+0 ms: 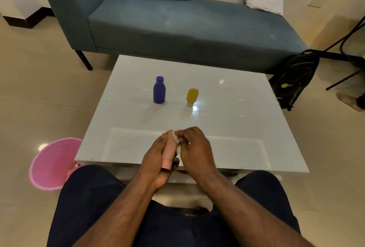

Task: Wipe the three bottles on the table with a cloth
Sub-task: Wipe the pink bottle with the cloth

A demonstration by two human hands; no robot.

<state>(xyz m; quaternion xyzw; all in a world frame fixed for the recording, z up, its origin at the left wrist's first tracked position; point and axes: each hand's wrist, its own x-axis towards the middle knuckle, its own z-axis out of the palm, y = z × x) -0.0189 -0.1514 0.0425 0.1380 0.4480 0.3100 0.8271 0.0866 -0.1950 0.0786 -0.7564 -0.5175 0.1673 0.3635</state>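
Observation:
My left hand [156, 160] grips a pink bottle [170, 150] over the near edge of the white table [246, 128], cap end toward me. My right hand [194, 146] presses a small white cloth [176, 137] against the bottle's upper side; most of the cloth is hidden under the fingers. A blue bottle [159, 90] stands upright at the middle of the table. To its right a yellow bottle [192, 96] stands on its grey cap.
A pink bucket [50, 163] sits on the floor left of the table. A blue sofa [177, 19] runs behind the table. A black backpack [292, 81] leans at the right, with another person's foot [348, 100] beyond it.

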